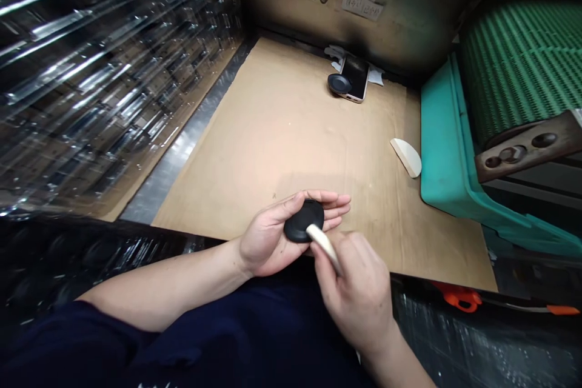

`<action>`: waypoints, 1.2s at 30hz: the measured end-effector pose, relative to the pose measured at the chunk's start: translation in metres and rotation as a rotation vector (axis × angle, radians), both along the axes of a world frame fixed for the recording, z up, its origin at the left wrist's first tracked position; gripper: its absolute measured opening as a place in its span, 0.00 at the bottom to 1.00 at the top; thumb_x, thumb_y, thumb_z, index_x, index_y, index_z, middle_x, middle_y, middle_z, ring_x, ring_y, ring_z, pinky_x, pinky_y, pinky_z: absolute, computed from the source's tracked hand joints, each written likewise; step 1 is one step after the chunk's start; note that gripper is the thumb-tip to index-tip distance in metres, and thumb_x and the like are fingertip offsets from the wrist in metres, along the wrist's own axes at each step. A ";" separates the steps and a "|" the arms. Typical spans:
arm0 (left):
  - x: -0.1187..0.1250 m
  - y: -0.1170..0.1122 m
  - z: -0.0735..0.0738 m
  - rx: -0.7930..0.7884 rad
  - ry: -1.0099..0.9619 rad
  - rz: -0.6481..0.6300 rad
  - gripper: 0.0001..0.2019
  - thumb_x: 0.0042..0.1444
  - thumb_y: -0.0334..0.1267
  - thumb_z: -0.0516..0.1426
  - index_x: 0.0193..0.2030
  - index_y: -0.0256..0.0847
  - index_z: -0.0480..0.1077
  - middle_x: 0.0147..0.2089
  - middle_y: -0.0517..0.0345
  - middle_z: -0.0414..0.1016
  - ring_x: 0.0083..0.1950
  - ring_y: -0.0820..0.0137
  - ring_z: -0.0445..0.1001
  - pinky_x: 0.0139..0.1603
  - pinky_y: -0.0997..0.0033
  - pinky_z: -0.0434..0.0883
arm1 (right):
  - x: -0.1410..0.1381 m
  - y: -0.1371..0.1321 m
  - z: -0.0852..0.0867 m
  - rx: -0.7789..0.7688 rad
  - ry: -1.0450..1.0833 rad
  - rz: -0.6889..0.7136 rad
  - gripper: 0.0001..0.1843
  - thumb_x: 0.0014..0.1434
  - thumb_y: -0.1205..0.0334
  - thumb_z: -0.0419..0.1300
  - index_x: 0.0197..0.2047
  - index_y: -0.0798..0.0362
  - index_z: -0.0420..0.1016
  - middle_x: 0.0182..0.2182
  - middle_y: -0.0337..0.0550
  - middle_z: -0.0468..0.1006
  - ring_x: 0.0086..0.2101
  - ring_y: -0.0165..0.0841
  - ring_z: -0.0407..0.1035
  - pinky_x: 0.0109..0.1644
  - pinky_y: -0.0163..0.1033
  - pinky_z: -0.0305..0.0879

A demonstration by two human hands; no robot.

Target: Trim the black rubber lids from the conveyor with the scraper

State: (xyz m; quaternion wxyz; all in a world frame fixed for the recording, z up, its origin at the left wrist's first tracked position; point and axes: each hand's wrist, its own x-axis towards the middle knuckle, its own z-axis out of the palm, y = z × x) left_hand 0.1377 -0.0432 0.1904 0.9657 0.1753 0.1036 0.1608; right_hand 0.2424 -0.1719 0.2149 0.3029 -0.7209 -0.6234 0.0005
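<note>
A small black round disc [304, 222], possibly a lid, lies in the palm of my left hand [273, 233]. The thumb presses on its edge while the other fingers stretch out beneath it. My right hand [357, 282] is closed around a thin cream-coloured piece [325, 247], whose tip touches the face of the disc. Both hands are over the front edge of the cardboard sheet [273, 127]. Most of the cream piece is hidden by my right fingers.
Back on the cardboard, a second black disc [339, 83] rests against a phone [355, 79]. A cream half-round piece [407, 157] lies beside the teal bin [445, 133]. Green mesh [527, 66] rises at the right. Clear-wrapped stacks [113, 79] stand left. An orange-handled tool [461, 297] sits below the edge.
</note>
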 end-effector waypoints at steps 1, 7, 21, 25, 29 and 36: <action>0.001 0.000 0.000 0.010 -0.005 0.034 0.21 0.72 0.43 0.47 0.55 0.31 0.75 0.68 0.35 0.69 0.74 0.49 0.61 0.76 0.46 0.53 | -0.002 -0.001 0.000 -0.013 0.020 0.030 0.05 0.68 0.68 0.58 0.46 0.57 0.75 0.29 0.41 0.71 0.29 0.32 0.66 0.32 0.39 0.63; 0.001 -0.002 0.002 0.052 -0.010 0.047 0.20 0.72 0.41 0.46 0.52 0.33 0.76 0.67 0.38 0.70 0.74 0.51 0.61 0.77 0.48 0.50 | -0.004 0.001 -0.005 0.054 -0.022 -0.114 0.06 0.68 0.66 0.59 0.47 0.56 0.74 0.30 0.41 0.73 0.30 0.33 0.68 0.34 0.39 0.65; 0.002 -0.002 0.003 0.045 -0.039 0.114 0.17 0.71 0.39 0.46 0.44 0.35 0.75 0.65 0.39 0.71 0.74 0.50 0.61 0.76 0.47 0.51 | -0.020 0.001 -0.012 0.067 0.075 0.013 0.09 0.66 0.70 0.60 0.50 0.58 0.75 0.32 0.46 0.77 0.32 0.35 0.70 0.36 0.40 0.69; 0.002 -0.001 0.005 0.035 -0.049 0.109 0.23 0.72 0.47 0.44 0.42 0.35 0.75 0.66 0.39 0.70 0.74 0.49 0.61 0.76 0.47 0.51 | -0.021 0.002 -0.010 0.063 0.062 0.018 0.10 0.67 0.70 0.60 0.51 0.59 0.75 0.32 0.46 0.76 0.31 0.34 0.70 0.35 0.40 0.69; 0.001 0.000 0.007 0.051 -0.052 0.090 0.32 0.72 0.55 0.38 0.42 0.34 0.75 0.68 0.37 0.67 0.73 0.47 0.61 0.76 0.46 0.52 | -0.021 0.005 -0.006 0.077 0.049 0.058 0.10 0.66 0.71 0.60 0.51 0.59 0.75 0.31 0.46 0.76 0.31 0.34 0.70 0.34 0.40 0.70; -0.004 -0.005 0.005 0.250 -0.104 0.044 0.32 0.70 0.61 0.41 0.50 0.35 0.74 0.69 0.37 0.65 0.74 0.45 0.59 0.75 0.43 0.51 | -0.017 0.022 0.003 0.189 0.014 -0.019 0.09 0.65 0.71 0.62 0.49 0.60 0.74 0.35 0.49 0.77 0.35 0.37 0.73 0.39 0.42 0.73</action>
